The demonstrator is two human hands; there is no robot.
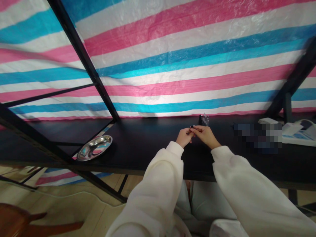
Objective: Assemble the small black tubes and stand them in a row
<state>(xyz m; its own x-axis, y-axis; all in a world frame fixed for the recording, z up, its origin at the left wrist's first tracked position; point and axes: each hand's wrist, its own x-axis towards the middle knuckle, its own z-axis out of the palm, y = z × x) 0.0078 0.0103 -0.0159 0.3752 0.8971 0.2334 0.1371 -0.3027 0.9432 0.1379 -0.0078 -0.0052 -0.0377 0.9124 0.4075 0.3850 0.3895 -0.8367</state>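
**Striped tarpaulin behind a black workbench**

A long black table (138, 144) runs across the view. Directly behind it hangs a woven plastic tarpaulin (172, 65) striped pink, blue and white, which fills the whole backdrop. A bright patch of light falls on the sheet just above the table's middle. Black metal frame bars (84, 59) slant up from the table's left part, and another rises at its right end. Below the table lies a pale tiled floor (74, 200). Part of a brown wooden chair (14, 223) shows at the lower left.
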